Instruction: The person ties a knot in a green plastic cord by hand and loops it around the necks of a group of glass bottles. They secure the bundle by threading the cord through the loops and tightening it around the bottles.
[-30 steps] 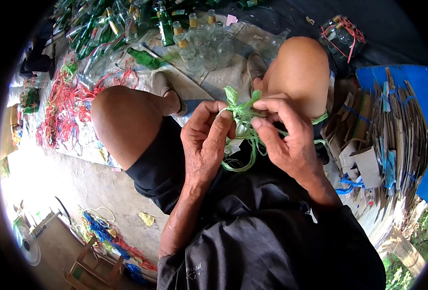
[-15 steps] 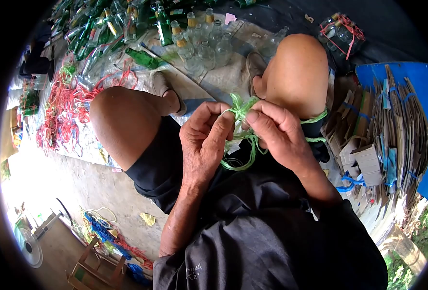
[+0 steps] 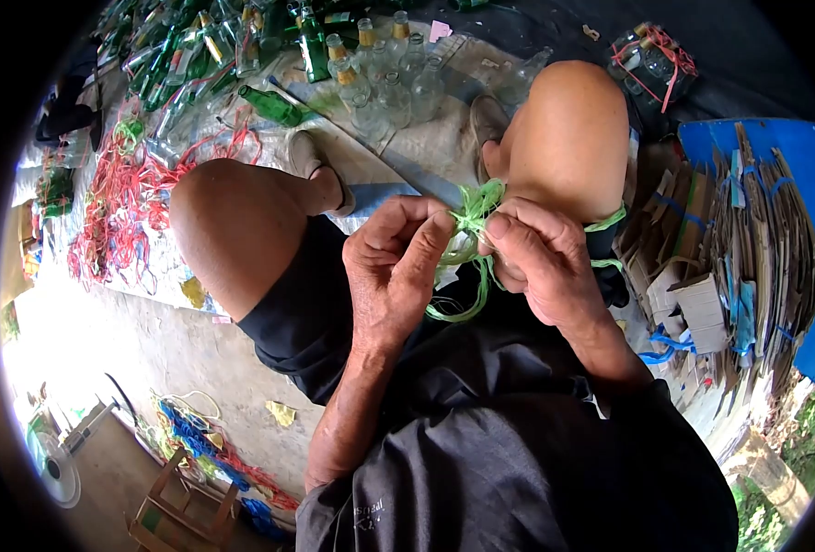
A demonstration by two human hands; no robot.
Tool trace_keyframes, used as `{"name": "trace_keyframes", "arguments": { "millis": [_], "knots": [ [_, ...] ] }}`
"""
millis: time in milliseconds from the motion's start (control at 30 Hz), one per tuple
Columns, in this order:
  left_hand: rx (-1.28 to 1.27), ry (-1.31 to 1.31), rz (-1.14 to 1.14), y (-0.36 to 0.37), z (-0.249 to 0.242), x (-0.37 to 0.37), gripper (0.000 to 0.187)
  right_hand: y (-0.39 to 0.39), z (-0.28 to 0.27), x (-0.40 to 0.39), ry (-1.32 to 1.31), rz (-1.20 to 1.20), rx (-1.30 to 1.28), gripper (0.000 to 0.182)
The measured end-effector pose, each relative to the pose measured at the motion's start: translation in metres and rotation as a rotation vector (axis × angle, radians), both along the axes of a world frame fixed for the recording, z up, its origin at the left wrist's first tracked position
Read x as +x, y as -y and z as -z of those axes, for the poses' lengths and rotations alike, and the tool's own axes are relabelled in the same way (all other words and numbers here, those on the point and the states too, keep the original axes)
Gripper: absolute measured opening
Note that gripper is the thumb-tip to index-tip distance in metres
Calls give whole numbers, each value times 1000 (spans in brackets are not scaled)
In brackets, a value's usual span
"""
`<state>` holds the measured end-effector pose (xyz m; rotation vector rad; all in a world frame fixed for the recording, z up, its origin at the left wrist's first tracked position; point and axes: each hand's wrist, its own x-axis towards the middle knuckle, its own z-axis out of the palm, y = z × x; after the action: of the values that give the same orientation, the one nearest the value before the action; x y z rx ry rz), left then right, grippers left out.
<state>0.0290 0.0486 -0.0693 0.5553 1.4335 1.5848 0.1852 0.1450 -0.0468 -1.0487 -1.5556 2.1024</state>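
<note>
Light green plastic twine (image 3: 474, 213) is bunched between my two hands, above my lap. My left hand (image 3: 395, 262) pinches the bunch from the left with thumb and forefinger. From the right, the thumb and fingers of my right hand (image 3: 544, 256) are closed on the same twine. Loose frayed ends stick up over the fingertips, and a loop hangs below toward my dark shorts. Further green strands show beside my right thigh. Whether the middle of the bunch is knotted I cannot make out.
Green bottles (image 3: 187, 64) lie heaped at the far left, with clear bottles (image 3: 394, 87) standing beside them. A tangle of red twine (image 3: 127, 207) lies left of my knee. Tied flattened cardboard (image 3: 739, 258) stands at right. A small wooden stool (image 3: 187, 506) is at lower left.
Both hands have shifted slightly right with the twine. My left fingertips have come in closer to the middle of the bunch, and its loose ends now lean up to the right.
</note>
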Motion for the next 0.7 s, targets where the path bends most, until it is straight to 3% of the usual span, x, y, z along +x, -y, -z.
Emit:
{"name": "trace_keyframes", "arguments": {
  "millis": [133,233,367,567,700],
  "knots": [
    [15,-141,116,7,10,-12,14,-3,1,4,67,-42,467,19],
    [38,-356,34,3,11,-17,22,-4,-1,5,69,-87,601,12],
    [84,-526,203,-9,-9,-21,28,1,4,1,30,-132,758,5],
    [125,-382,500,-27,1,-24,34,0,11,4,41,-212,888,7],
    [20,-310,559,-31,8,-21,32,-3,10,8,113,-230,918,7]
  ]
}}
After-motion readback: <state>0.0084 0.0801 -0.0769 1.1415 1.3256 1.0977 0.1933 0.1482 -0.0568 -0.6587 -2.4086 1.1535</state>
